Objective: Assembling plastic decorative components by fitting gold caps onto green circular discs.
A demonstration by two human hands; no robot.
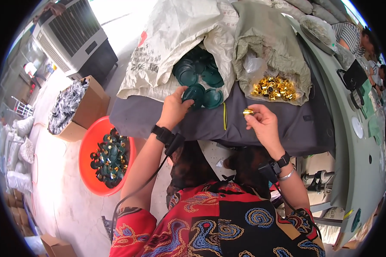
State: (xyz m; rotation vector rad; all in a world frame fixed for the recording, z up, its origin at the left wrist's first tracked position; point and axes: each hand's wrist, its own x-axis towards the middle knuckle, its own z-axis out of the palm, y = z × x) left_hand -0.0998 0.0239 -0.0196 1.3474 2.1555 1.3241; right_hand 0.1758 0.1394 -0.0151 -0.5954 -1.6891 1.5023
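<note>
The left hand (174, 108) pinches a green disc (194, 93) at the sack (167, 51); neighbouring discs may slide out. The right hand (263, 124) seemingly pinches a gold cap (248, 112), easily dropped.

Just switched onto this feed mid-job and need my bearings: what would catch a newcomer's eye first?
The red basin on the floor at lower left, filled with dark green and gold pieces, stands out most. Next the gold caps gleam from an open sack at upper centre-right, beside the green discs spilling from a white sack. The left hand grips one green disc; the right hand pinches a gold cap.
</note>
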